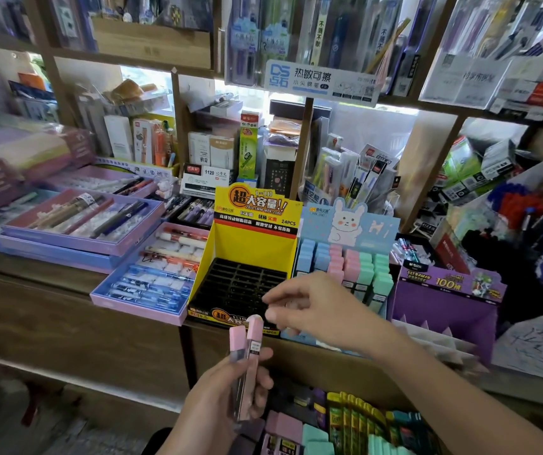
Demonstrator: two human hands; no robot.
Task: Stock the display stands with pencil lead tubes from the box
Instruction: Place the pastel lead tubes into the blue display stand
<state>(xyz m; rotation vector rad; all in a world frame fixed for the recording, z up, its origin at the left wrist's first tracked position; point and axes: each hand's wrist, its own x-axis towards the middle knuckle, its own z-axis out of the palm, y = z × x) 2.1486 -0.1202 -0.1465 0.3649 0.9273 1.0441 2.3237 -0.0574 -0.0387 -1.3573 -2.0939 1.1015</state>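
Observation:
My left hand (227, 389) grips two pink pencil lead tubes (245, 349), held upright below the shelf edge. My right hand (312, 307) hovers just above and right of the tubes with curled fingers; I cannot tell if it pinches anything. A yellow display stand (250, 238) sits behind it, its black slotted tray (237, 284) holding no tubes. To its right a blue rabbit display stand (345, 224) carries rows of blue, pink and green tubes (352, 267). The box (345, 428) of pink, green and yellow tubes lies at the bottom.
Purple trays of pens (83, 221) and a tray of blue pens (152, 284) lie left of the yellow stand. A purple stand (444, 300) is at the right. Crowded wooden shelves (306, 142) rise behind. The wooden counter front (66, 323) fills the lower left.

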